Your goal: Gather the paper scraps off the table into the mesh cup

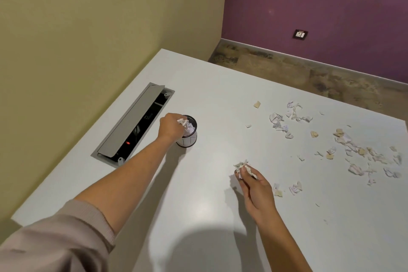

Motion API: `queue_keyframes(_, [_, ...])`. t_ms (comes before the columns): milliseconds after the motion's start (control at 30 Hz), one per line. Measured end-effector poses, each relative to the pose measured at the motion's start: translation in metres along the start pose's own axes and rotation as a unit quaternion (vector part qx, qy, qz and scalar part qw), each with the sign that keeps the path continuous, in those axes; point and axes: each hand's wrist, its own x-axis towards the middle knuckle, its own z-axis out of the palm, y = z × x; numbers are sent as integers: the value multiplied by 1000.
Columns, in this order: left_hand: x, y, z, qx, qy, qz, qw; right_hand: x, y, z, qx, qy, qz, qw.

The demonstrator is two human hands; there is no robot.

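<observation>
The cup (189, 131) stood near the table's (209, 205) left side, beside the open cable hatch (134, 123), already holding crumpled paper. Our left hand (171, 127) was at its rim, fingers curled round a wad (182, 122), probably to drop it straight in. Our right hand (257, 187) pinched another bunch (242, 166) mid-table, seemingly ready to follow. Most scraps (353, 150) lay scattered well to the right, far from the cup, so each load would need a long carry.

Head view — steeply down onto table (209, 216)
</observation>
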Motion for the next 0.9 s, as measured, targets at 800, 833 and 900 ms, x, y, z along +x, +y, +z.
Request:
queue_keyframes(800, [-32,-82,28,-32,135,-50,989,60,6,102,-245,-71,-48,966])
queue_keyframes(833, [-37,-90,33,2,110,-62,992,65,5,111,-275,-73,-64,957])
queue_keyframes(900, [-47,-105,42,55,63,-74,994,77,6,126,-321,-67,-90,940])
